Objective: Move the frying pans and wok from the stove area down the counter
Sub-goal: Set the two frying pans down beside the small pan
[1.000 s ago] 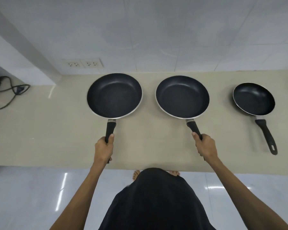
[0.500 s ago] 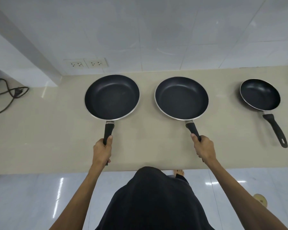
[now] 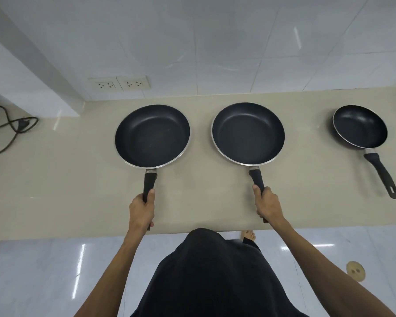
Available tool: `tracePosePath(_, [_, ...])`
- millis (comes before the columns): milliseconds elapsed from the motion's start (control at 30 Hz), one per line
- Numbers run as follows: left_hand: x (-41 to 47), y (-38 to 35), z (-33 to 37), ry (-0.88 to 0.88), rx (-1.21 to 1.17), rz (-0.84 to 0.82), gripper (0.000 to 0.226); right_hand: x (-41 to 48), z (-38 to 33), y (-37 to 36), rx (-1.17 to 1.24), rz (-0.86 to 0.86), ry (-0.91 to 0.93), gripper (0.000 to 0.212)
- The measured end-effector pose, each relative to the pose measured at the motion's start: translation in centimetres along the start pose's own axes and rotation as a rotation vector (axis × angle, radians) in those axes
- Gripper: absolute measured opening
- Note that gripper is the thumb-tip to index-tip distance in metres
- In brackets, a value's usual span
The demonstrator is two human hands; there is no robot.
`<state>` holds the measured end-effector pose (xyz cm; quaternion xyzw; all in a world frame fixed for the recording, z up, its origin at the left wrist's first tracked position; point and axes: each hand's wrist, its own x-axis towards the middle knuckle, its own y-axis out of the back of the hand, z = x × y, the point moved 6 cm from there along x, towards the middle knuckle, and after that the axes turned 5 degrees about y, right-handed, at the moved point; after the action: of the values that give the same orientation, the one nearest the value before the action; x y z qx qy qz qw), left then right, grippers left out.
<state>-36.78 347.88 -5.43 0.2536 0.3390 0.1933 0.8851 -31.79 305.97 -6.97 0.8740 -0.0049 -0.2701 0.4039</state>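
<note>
Head view, looking down at a beige counter [image 3: 55, 191] against a white tiled wall. Three dark pans sit in a row along it.

Left pan [image 3: 152, 136]: largest with its neighbour, round bowl toward the wall, handle pointing straight back at the person. Middle pan [image 3: 248, 133]: same size, just beside the left pan, rims apart; handle runs back and slightly right. Small pan [image 3: 359, 126]: well apart to the right, untouched, handle angled toward the counter's front right. No stove and no wok in view.

Left hand [image 3: 141, 210]: wrapped tight round the rear of the left pan's handle, thumb on top. Right hand [image 3: 268, 205]: wrapped the same way round the middle pan's handle. Cannot tell whether either pan is lifted clear of the counter or resting on it.

Key relation: each bowl lies directly ahead of its hand, long axis roughly square to the counter's run. Judgement: travel down the counter goes sideways across both handles, so each bowl hangs out ahead of its grip and will tend to dip or swing. Small pan is nearer the right hand, which is occupied.

Minor items: double wall socket [image 3: 119, 83] above the left pan; black cord [image 3: 16, 126] at far left.
</note>
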Motion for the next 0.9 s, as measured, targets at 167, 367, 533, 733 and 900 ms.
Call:
tracePosePath(167, [0.2, 0.3, -0.5, -0.007, -0.012, -0.002, 0.053, 0.0, -0.5, -0.6, 0.011, -0.019, -0.008, 0.05])
tracePosePath(367, [0.3, 0.1, -0.8, -0.007, -0.017, -0.011, 0.052, 0.2, -0.7, -0.9, 0.021, -0.053, -0.037, 0.05])
tracePosePath(533, [0.5, -0.4, -1.1, 0.007, -0.018, -0.027, 0.053, 0.2, -0.8, -0.8, 0.021, -0.065, -0.04, 0.049])
tracePosePath(733, [0.7, -0.7, -1.4, 0.016, -0.016, -0.037, 0.053, -0.1, -0.8, -0.9, 0.016, -0.079, -0.053, 0.048])
tracePosePath(900, [0.9, -0.6, -1.7, 0.028, -0.039, -0.039, 0.052, -0.3, -0.6, -1.2, 0.019, -0.077, -0.058, 0.049])
